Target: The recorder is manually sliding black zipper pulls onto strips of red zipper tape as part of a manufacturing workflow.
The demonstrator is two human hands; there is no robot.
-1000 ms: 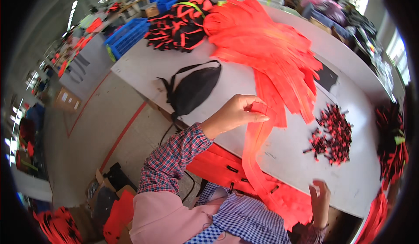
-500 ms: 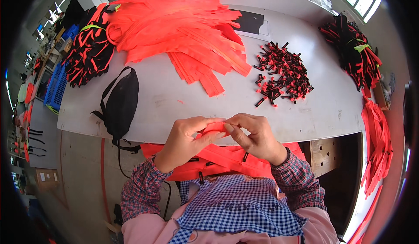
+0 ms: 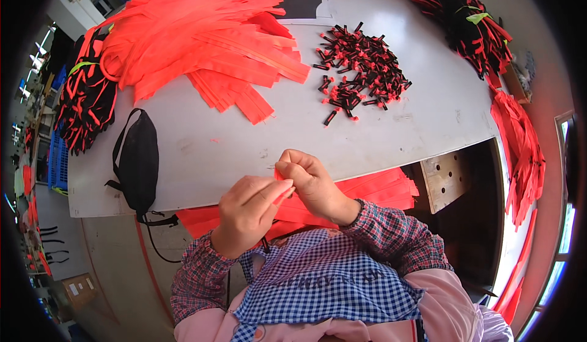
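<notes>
While pinch-tight, hands [image 3: 244,212] [image 3: 312,186] on tape [image 3: 278,174]

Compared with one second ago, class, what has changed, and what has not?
The left hand has drawn back from the heap of red strips toward the body; the right hand, then apart, has come across to meet it and now pinches a red strip. The heap, the small black-and-red pieces and the black bag stayed put.
</notes>
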